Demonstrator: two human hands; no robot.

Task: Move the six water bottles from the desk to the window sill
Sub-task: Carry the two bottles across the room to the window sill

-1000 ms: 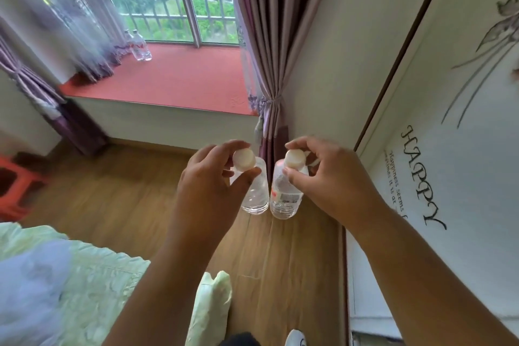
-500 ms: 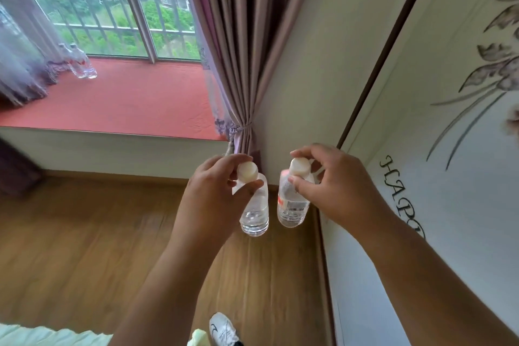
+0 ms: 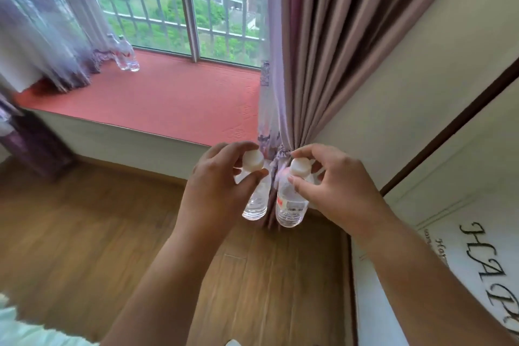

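From the head view, the left hand [image 3: 222,191] pinches one water bottle [image 3: 256,202] by its top, and the right hand [image 3: 334,188] pinches another bottle [image 3: 289,205] the same way. Both hang side by side over the wooden floor [image 3: 84,233]. Two more bottles [image 3: 127,55] stand far off on the red window sill [image 3: 174,98].

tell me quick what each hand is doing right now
Left hand: closed on a water bottle, gripped near the cap.
Right hand: closed on a labelled water bottle, gripped near the cap.
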